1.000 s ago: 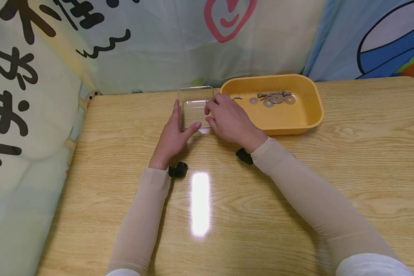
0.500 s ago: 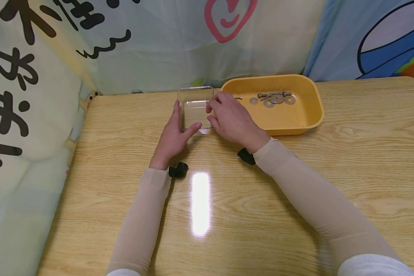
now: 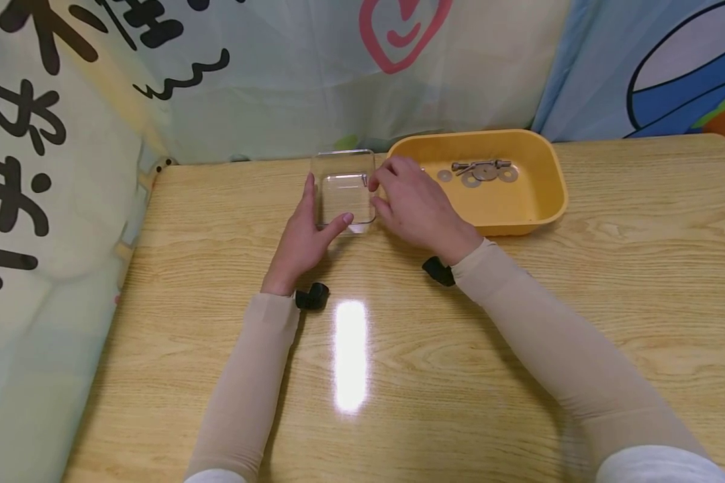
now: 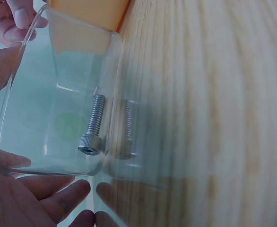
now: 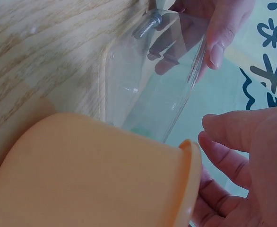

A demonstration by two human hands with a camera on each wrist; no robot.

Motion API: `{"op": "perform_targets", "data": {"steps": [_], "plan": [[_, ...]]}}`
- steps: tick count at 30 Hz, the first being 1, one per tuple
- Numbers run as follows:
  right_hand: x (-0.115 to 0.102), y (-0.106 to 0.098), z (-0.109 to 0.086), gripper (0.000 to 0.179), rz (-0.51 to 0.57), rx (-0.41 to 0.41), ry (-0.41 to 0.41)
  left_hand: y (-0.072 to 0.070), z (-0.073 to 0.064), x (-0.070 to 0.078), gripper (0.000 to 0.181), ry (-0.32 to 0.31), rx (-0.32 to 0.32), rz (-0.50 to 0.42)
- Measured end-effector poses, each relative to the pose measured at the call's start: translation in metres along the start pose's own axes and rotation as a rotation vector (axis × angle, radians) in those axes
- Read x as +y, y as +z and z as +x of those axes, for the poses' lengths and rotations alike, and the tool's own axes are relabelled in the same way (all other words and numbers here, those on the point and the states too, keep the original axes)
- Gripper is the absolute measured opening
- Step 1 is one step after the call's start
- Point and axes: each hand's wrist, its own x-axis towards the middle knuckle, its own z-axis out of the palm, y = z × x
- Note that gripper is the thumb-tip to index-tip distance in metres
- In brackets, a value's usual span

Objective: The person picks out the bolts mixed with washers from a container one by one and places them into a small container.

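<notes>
My left hand [image 3: 308, 235] grips a clear plastic box [image 3: 344, 213], with the thumb along its near side and the fingers at its left wall. Inside the box, in both wrist views, lies a silver socket head bolt [image 4: 92, 124] with a threaded shank. Between the box and the yellow tub [image 3: 519, 215] hovers my right hand [image 3: 419, 208]. Its fingers [image 5: 228, 165] are loosely bent, thumb and index tips close together, and no object shows between them. Several bolts [image 3: 480, 166] and flat washers [image 3: 507, 174] lie in the tub.
A wood-grain table [image 3: 459, 376] carries the box and tub, with a bright light reflection in front of the hands. Printed cloth [image 3: 290, 80] hangs behind and on the left. Black wrist cameras [image 3: 312, 296] sit on both wrists.
My right hand has drawn back to the right, from over the box's right edge towards the tub. It now covers the bolt seen at the tub's left. The left hand and box stay put.
</notes>
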Motion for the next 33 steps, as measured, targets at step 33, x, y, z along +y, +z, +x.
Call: {"op": "perform_targets", "data": {"steps": [33], "plan": [[0.019, -0.019, -0.005, 0.019, 0.003, 0.018, 0.069, 0.0, 0.001, 0.0, 0.103, 0.003, 0.001, 0.005]]}}
